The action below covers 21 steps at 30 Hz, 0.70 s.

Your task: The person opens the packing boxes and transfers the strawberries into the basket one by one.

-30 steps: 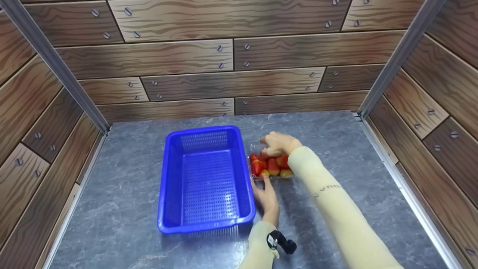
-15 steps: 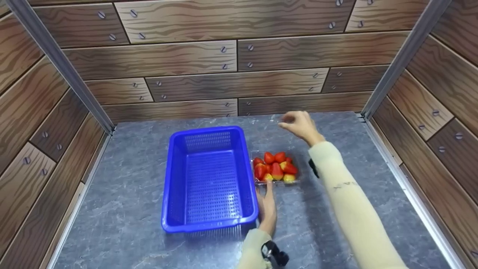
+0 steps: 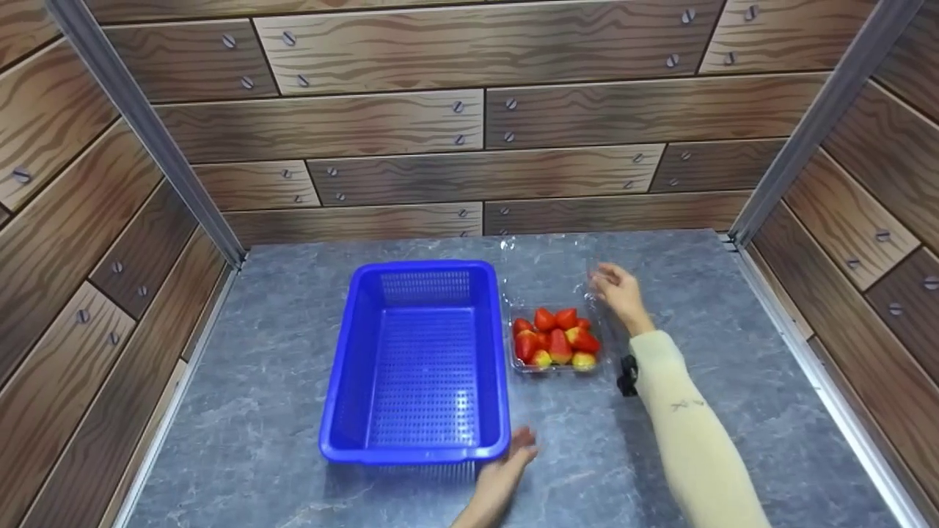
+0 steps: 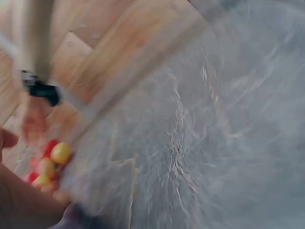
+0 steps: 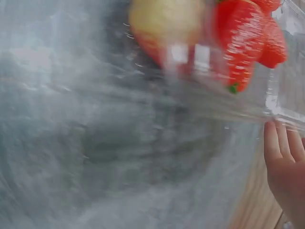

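A clear plastic punnet (image 3: 554, 368) holds several red and yellow strawberries (image 3: 561, 345) beside the blue basket (image 3: 422, 456). Its transparent lid (image 3: 546, 271) is swung open toward the back. My right hand (image 3: 618, 292) is at the lid's right side, fingers loosely extended; in the right wrist view, the hand's fingertips (image 5: 271, 131) lie right at the clear plastic edge. My left hand (image 3: 502, 473) is at the basket's front right corner, fingers relaxed and apart from the punnet. The left wrist view is motion-blurred, with part of the left hand (image 4: 28, 200) at its lower left.
The blue basket has perforated sides and floor and shows no contents. Wood-patterned walls (image 3: 484, 169) enclose the grey marbled table (image 3: 279, 352) at the back and both sides, with metal strips (image 3: 814, 367) along the side edges.
My right hand lifted from the punnet, swung up and back, then came down beside the opened lid. My left hand left the punnet's front and drew back toward me.
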{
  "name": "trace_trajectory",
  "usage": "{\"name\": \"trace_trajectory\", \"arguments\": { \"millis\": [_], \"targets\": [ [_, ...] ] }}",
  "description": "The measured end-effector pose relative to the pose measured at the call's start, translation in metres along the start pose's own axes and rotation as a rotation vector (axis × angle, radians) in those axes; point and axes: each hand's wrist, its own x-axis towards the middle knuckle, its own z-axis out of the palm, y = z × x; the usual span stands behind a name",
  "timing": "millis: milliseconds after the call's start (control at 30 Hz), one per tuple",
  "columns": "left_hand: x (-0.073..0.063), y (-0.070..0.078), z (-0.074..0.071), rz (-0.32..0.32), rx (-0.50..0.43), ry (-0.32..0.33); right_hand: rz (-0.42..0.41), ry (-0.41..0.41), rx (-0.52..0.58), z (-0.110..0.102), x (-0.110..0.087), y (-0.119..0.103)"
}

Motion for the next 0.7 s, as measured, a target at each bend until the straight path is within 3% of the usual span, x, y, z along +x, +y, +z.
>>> {"name": "trace_trajectory", "arguments": {
  "millis": [167, 267, 367, 433, 600, 700],
  "targets": [
    [-0.028, 0.017, -0.031, -0.185, -0.208, -0.062, 0.073, -0.011, 0.022, 0.004, -0.008, 0.016],
    [-0.038, 0.029, -0.056, -0.233, -0.291, -0.079, 0.114, -0.022, 0.048, 0.008, -0.012, 0.023],
    [-0.042, 0.041, -0.073, -0.219, -0.317, -0.059, 0.160, -0.017, 0.121, 0.009, -0.014, 0.030],
    [-0.041, 0.046, -0.076, -0.186, -0.316, 0.008, 0.177, -0.022, 0.164, 0.010, -0.016, 0.032],
    [-0.037, 0.047, -0.067, -0.128, -0.328, 0.150, 0.216, -0.022, 0.258, 0.008, -0.029, 0.035],
    [-0.037, 0.046, -0.065, -0.108, -0.361, 0.195, 0.220, -0.025, 0.309, 0.013, -0.034, 0.036]
  ]
}}
